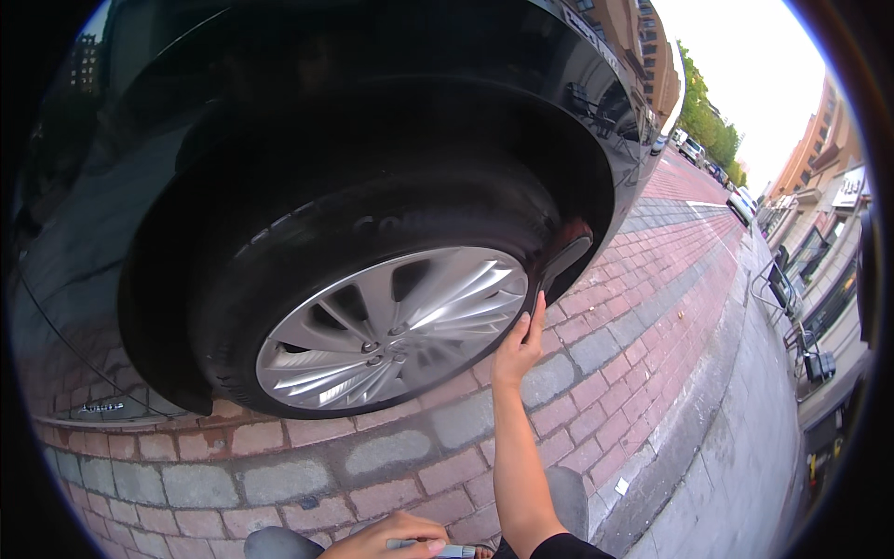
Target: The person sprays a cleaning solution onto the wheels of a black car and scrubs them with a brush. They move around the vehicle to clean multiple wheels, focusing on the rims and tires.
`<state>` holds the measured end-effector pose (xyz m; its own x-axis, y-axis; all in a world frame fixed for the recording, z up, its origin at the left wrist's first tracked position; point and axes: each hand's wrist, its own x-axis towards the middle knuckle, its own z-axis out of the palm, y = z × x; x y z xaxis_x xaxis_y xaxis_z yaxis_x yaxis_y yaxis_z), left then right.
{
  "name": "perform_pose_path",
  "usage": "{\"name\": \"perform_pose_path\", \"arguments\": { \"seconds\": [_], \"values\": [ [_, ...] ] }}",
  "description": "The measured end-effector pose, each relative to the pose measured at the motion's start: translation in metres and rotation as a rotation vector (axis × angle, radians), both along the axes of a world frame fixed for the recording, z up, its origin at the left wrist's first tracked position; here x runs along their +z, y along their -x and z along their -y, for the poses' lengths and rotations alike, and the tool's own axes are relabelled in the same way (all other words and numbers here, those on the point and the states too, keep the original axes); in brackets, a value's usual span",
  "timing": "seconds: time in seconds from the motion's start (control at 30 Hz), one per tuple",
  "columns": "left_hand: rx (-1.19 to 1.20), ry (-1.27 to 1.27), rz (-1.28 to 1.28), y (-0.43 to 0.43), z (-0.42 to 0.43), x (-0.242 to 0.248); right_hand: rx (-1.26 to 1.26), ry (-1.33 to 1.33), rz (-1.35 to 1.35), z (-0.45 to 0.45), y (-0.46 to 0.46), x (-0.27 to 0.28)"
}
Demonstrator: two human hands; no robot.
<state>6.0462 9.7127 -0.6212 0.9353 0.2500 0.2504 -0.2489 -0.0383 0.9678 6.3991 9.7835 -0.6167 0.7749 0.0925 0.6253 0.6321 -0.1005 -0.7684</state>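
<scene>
Before me is the front or rear wheel of a dark car, its silver multi-spoke alloy rim (394, 335) set in a black tire (293, 237) with raised lettering. My right hand (518, 349) reaches to the tire's right side, thumb and fingers around the lower end of a dark tool (567, 257). The tool has a flat greyish face and a reddish edge; its upper end lies by the tread, inside the wheel arch. Low in the view, between my knees, my left hand (398, 534) holds a small grey-green object (457, 551), partly covered by the fingers.
The glossy car body (447, 42) curves over the wheel. Red and grey paving bricks (391, 451) lie under it. A kerb (670, 482) runs along the right, with a metal-framed chair (782, 286) beyond. A white car (742, 205) stands farther down the street.
</scene>
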Motion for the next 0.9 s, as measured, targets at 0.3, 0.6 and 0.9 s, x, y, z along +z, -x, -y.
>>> {"name": "perform_pose_path", "arguments": {
  "seconds": [0.3, 0.6, 0.9],
  "values": [
    [-0.001, 0.015, -0.088, 0.005, 0.004, -0.001, 0.057, 0.025, -0.714, 0.015, 0.003, -0.236],
    [-0.047, -0.064, 0.053, 0.001, 0.009, -0.01, 0.323, -0.544, -0.834, -0.001, 0.017, -0.086],
    [-0.167, 0.251, 0.041, 0.004, 0.03, 0.006, 0.544, -0.017, 0.131, -0.041, 0.171, 0.037]
  ]
}}
